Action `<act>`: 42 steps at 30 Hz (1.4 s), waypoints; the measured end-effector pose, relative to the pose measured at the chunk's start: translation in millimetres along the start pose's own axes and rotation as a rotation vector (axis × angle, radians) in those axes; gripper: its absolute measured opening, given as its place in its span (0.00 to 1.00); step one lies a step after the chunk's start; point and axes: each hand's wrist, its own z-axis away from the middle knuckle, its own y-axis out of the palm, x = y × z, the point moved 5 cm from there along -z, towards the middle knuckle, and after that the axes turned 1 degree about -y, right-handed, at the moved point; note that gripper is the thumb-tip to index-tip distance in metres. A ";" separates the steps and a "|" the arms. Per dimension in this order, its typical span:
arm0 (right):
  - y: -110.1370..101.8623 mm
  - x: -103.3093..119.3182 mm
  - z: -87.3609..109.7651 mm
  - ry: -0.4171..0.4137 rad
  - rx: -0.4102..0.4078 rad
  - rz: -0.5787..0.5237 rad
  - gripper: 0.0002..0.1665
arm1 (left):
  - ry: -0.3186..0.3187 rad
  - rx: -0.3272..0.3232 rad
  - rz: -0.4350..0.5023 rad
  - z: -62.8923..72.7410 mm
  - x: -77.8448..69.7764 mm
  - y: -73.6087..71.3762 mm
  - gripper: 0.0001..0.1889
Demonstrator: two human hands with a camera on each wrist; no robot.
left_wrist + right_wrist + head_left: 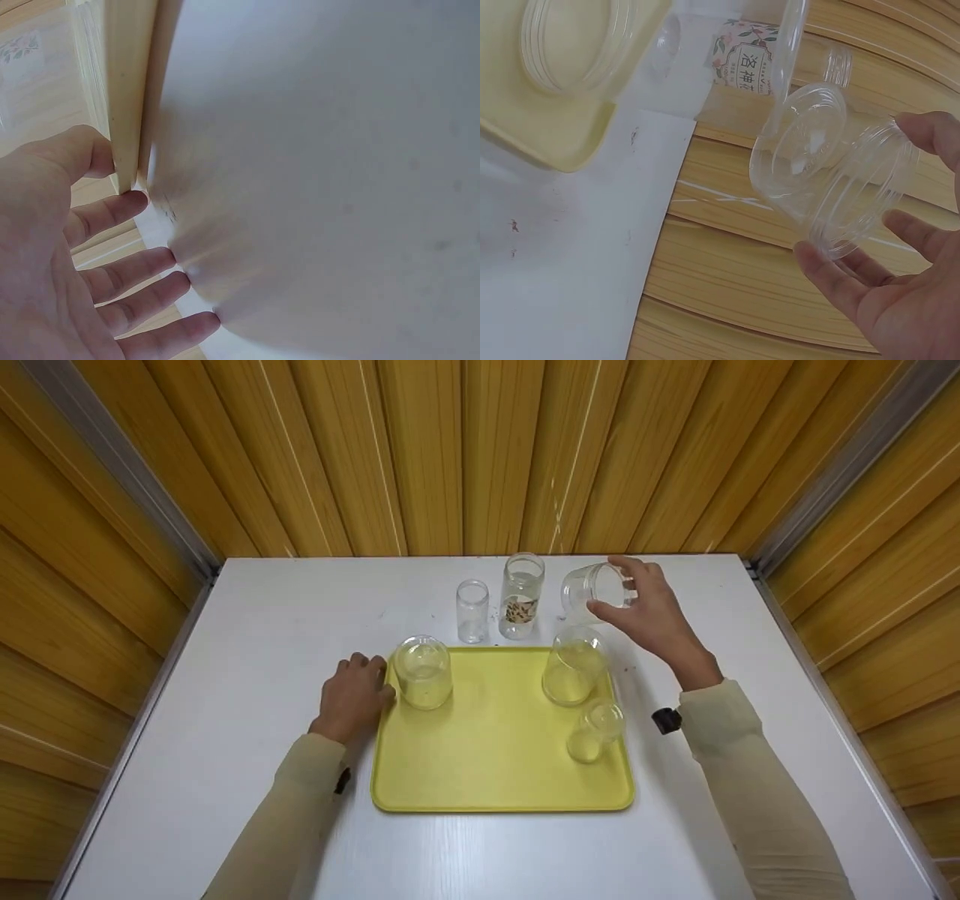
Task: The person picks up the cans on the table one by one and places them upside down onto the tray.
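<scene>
My right hand (652, 611) grips a clear jar (577, 589) by its rim, tipped on its side above the table behind the tray's right back corner. In the right wrist view, thumb and fingers spread around the threaded mouth of this jar (802, 150). My left hand (354, 697) rests at the left edge of the yellow tray (487, 780). The left wrist view has its thumb against the tray rim (131, 90) and its extended fingertips on the white table. Beside that hand, a clear jar (424, 679) stands on the tray.
On the tray's right side stand a large clear jar (570, 671) and a smaller one (592, 735). Behind the tray are a slim clear jar (472, 615) and a tall jar (522, 596) with a printed label. Wood-patterned walls (420, 457) enclose the white table (285, 615).
</scene>
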 end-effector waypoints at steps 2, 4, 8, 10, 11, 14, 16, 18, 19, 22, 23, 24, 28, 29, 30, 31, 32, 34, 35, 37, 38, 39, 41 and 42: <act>-0.4 1.4 2.4 -0.007 -0.002 -0.019 0.47 | 0.000 0.000 -0.002 -0.2 0.2 -0.1 0.22; -1.0 2.7 4.4 -0.010 -0.006 -0.035 0.47 | -0.001 -0.003 -0.003 -0.3 0.2 -0.3 0.21; -3.0 5.0 7.2 -0.011 -0.018 -0.054 0.47 | -0.003 -0.008 0.001 -0.5 0.3 0.3 0.21; -4.3 6.2 8.3 -0.012 -0.024 -0.064 0.47 | -0.006 -0.006 0.003 -0.3 0.2 0.4 0.21; -4.9 7.0 8.9 -0.014 -0.026 -0.070 0.47 | -0.006 -0.006 0.002 -0.1 0.0 0.3 0.22; -6.7 9.5 10.8 -0.016 -0.031 -0.091 0.47 | -0.006 -0.009 0.002 0.4 -0.3 0.3 0.22; -7.4 11.2 12.3 -0.022 -0.034 -0.102 0.47 | -0.006 -0.012 0.001 0.3 -0.4 0.6 0.22; -7.6 12.6 13.9 -0.030 -0.035 -0.111 0.47 | -0.008 -0.015 0.000 0.2 -0.3 0.8 0.22; -7.7 13.3 14.9 -0.035 -0.036 -0.117 0.47 | -0.009 -0.014 -0.001 0.2 -0.2 0.9 0.22; -7.5 15.2 17.9 -0.049 -0.037 -0.138 0.48 | -0.011 -0.014 -0.009 -0.4 -0.4 0.8 0.21; -7.5 15.7 18.9 -0.052 -0.037 -0.147 0.48 | -0.011 -0.013 -0.011 -0.6 -0.5 0.7 0.21; -7.6 16.2 20.0 -0.052 -0.035 -0.157 0.48 | -0.011 -0.011 -0.014 -0.8 -0.5 0.8 0.21; -6.8 16.3 23.2 -0.040 -0.024 -0.193 0.48 | -0.014 -0.004 -0.018 -1.8 -0.1 1.5 0.21; -6.7 16.3 24.1 -0.035 -0.022 -0.202 0.48 | -0.015 -0.001 -0.016 -1.8 -0.1 1.6 0.21; -6.4 16.5 24.9 -0.031 -0.019 -0.210 0.48 | -0.016 0.001 -0.017 -1.9 0.0 1.8 0.21; -6.2 16.7 25.8 -0.029 -0.017 -0.214 0.48 | -0.017 0.004 -0.016 -1.9 0.1 1.9 0.21; -6.0 17.2 26.8 -0.029 -0.015 -0.220 0.48 | -0.019 0.006 -0.016 -1.9 0.2 2.1 0.22; -5.6 18.3 28.9 -0.031 -0.014 -0.239 0.48 | -0.021 0.011 -0.015 -1.9 0.5 2.4 0.22; -5.2 19.3 30.1 -0.036 -0.013 -0.249 0.48 | -0.022 0.012 -0.013 -1.9 0.8 2.6 0.22; -4.3 20.8 32.3 -0.045 -0.011 -0.269 0.47 | -0.023 0.013 -0.010 -2.0 1.1 2.8 0.22; -3.7 21.8 33.5 -0.051 -0.009 -0.282 0.47 | -0.023 0.012 -0.008 -2.1 1.1 2.9 0.22; -3.1 22.7 34.6 -0.056 -0.008 -0.294 0.46 | -0.023 0.011 -0.006 -2.1 1.1 2.9 0.22; -1.7 24.8 37.1 -0.067 -0.002 -0.312 0.46 | -0.021 0.009 -0.005 -2.0 0.8 2.7 0.22; -1.0 25.6 38.2 -0.071 0.000 -0.321 0.46 | -0.020 0.009 -0.006 -1.9 0.6 2.7 0.22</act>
